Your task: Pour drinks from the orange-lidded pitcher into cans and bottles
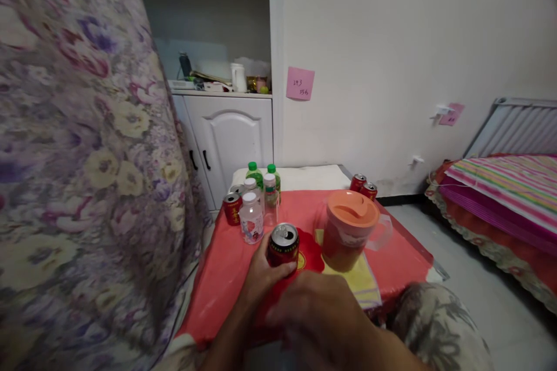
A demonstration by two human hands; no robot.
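Note:
My left hand (265, 272) is wrapped round a dark red drink can (284, 250), its thumb across the front. The can stands upright and has an opening in its top. My right hand (317, 310) is close to the camera, lower right of the can, and smeared by motion; its fingers cannot be made out. Under and behind the can shows a red scalloped mat (311, 250). To the right, a clear pitcher (346, 235) with an orange lid stands on a yellow cloth (357, 284).
Clear bottles (252, 220) and green-capped bottles (253, 173) stand at the table's back left, beside a red can (232, 208). More red cans (359, 181) are at the back right. A floral curtain (96, 127) hangs left; a bed (500, 197) is at right.

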